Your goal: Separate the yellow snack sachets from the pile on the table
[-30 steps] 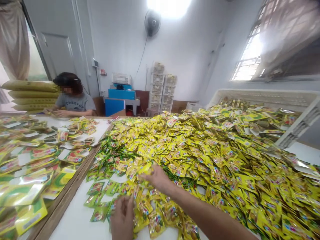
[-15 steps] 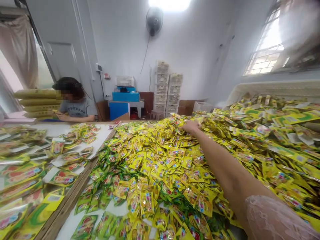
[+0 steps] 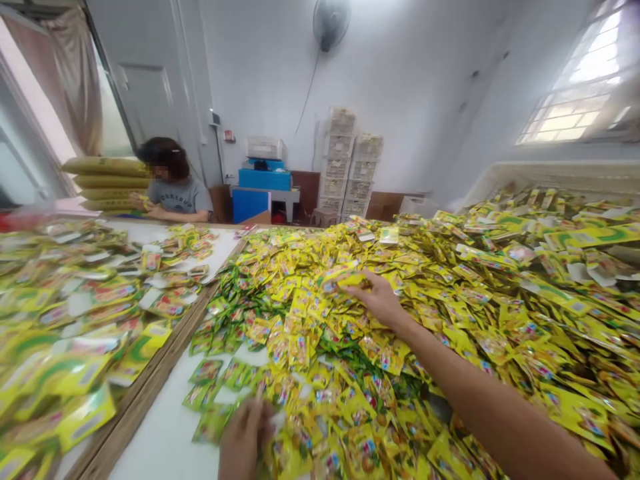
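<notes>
A large heap of small glossy yellow sachets (image 3: 320, 313) spreads over the white table. My right hand (image 3: 377, 297) is above the middle of the heap, its fingers closed on a yellow packet (image 3: 343, 272) with coloured print. Low in the view, blurred by motion, my left hand (image 3: 246, 427) is over the near edge of the heap. Several green sachets (image 3: 207, 373) lie on the table just beyond it. Whether the left fingers hold anything is not clear.
A wooden strip (image 3: 165, 360) divides the table; flat yellow cartons (image 3: 75, 373) cover its left side. A pale crate (image 3: 493, 177) spills more packets at right. One person (image 3: 177, 193) sits at the far left near stacked sacks (image 3: 107, 183). Stacked crates (image 3: 340, 160) stand against the back wall.
My right hand has come back from the far side of the heap, now with a yellow packet in its fingers. My left hand has entered at the bottom. The view has shifted left.
</notes>
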Demonstrator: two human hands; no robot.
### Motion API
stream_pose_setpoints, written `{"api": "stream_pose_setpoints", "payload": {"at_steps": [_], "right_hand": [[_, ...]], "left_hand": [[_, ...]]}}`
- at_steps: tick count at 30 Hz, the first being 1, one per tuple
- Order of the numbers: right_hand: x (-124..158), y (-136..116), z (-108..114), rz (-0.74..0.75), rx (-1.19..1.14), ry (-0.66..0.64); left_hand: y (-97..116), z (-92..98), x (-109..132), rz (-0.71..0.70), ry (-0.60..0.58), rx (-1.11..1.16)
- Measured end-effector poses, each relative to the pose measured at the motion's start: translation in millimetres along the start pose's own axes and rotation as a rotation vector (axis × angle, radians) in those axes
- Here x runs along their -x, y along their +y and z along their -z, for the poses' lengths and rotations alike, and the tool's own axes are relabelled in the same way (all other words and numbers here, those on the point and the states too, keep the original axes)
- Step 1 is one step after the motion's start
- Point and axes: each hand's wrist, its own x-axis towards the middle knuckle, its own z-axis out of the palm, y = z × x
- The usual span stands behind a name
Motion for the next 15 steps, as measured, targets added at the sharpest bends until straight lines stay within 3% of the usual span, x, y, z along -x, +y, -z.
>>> {"api": "stream_pose_setpoints", "payload": {"at_steps": [1,3,5,7,9,12,15], "right_hand": [[27,-11,-11,0.034,-0.082,-0.056],[78,-33,-32,0.135,-0.183,-0.189],[119,-51,-46,0.238,-0.245,-0.350],[146,-62,-53,0.272,-0.282,-0.446],[160,-66,-56,0.241,-0.283,-0.455],[170,-67,-59,0.208,-0.213,-0.486],[173,-69,-62,0.173,-0.161,-0.557]], "left_hand": [[10,1.7,0,0.114,-0.039,0.159],[27,6.8,2,0.344,-0.319,0.368],[36,14.3,6,0.434,-0.513,0.417],[40,23.8,11,0.348,-0.532,0.335],[40,34.1,20,0.151,-0.458,0.173],[40,46.5,33,-0.089,-0.434,-0.011],[36,51.2,42,-0.211,-0.450,-0.090]]}}
